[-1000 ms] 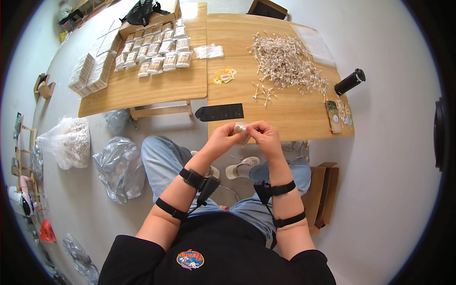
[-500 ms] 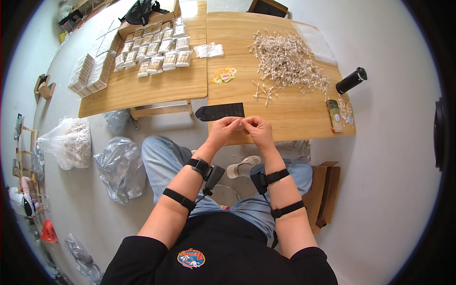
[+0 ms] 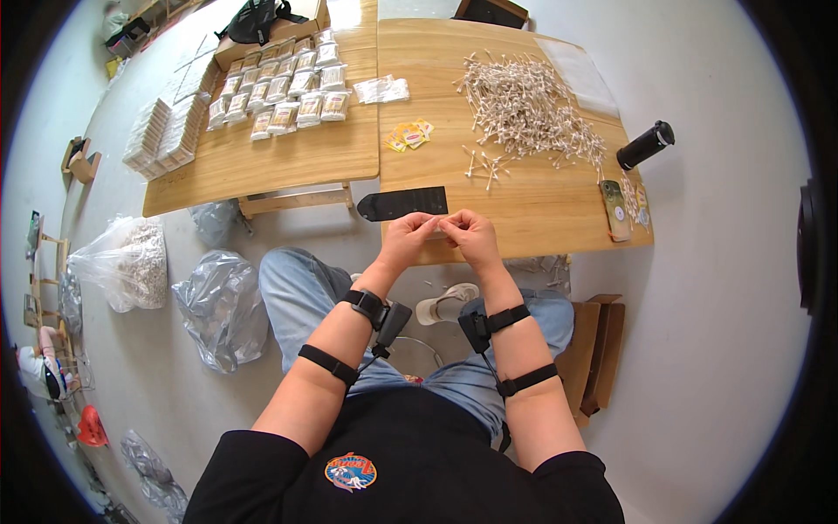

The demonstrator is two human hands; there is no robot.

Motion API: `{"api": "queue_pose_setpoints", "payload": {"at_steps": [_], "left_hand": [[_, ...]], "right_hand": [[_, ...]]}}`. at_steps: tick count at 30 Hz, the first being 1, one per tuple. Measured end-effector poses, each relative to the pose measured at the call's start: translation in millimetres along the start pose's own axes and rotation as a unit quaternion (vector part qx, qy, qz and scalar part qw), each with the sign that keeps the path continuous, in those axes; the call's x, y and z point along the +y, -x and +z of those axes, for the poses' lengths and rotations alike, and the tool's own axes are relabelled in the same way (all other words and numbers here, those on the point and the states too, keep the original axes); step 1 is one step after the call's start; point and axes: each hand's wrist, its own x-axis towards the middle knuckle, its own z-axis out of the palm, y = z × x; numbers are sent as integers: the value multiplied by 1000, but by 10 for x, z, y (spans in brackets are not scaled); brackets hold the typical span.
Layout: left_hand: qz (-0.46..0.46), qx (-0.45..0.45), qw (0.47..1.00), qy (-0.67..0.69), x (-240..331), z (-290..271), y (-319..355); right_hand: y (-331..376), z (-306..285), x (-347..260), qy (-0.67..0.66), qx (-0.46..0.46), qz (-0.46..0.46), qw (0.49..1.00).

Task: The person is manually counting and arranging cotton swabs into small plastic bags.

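Now that the left hand (image 3: 408,240) and right hand (image 3: 471,237) sit farther over the desk (image 3: 546,210), their fingers nearly meet, pinched closed, apparently on a small clear packet, mostly hidden between them.

A black bottle (image 3: 646,146) is near a phone (image 3: 615,211); a black bag (image 3: 253,21) rests on a cardboard box (image 3: 307,27); far left lies a red object (image 3: 91,426), perhaps plastic.
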Motion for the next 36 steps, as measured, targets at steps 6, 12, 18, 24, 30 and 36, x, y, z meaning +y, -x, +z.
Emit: {"api": "queue_pose_setpoints", "payload": {"at_steps": [6,12,18,24,30,36], "left_hand": [[-7,5,997,-72,48,38,43],[59,4,998,-14,76,66,32],[23,-11,1000,-3,98,-60,37],[-18,-40,999,-30,359,-115,501],[-81,-91,992,20,675,-207,881],[-82,-80,993,3,767,-177,1017]], "right_hand": [[50,-39,63,-36,-13,10,999],[60,-12,-6,1,27,-2,1000],[68,19,-20,-20,-3,-2,1000],[628,-153,-240,-8,-44,-14,999],[1069,-76,-368,-51,-85,16,995],[1221,-100,-327,-62,-70,50,994]]}}
